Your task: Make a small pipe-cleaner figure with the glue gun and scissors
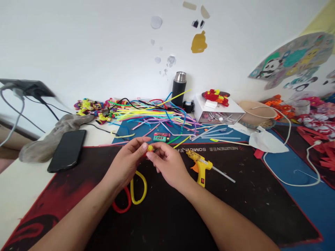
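Note:
A small yellow piece [150, 148] is pinched between the fingertips of my two hands, above the black mat. My left hand [132, 157] holds it from the left, thumb on top. On the other side, my right hand [167, 160] has its thumb and fingers closed at the piece; a small dark bit shows at these fingertips. Scissors with one yellow handle loop [138, 188] and one red loop [123, 202] lie just below my left hand, their blades hidden. To the right of my right hand rests a yellow glue gun [201, 167] with a clear stick in its back.
Colourful pipe cleaners [157, 113] are heaped behind my hands. A phone [67, 150] lies at the left. Further back stand a black thermos [179, 89] and a white drawer box [218, 113]. A white cable [290, 184] loops at the right.

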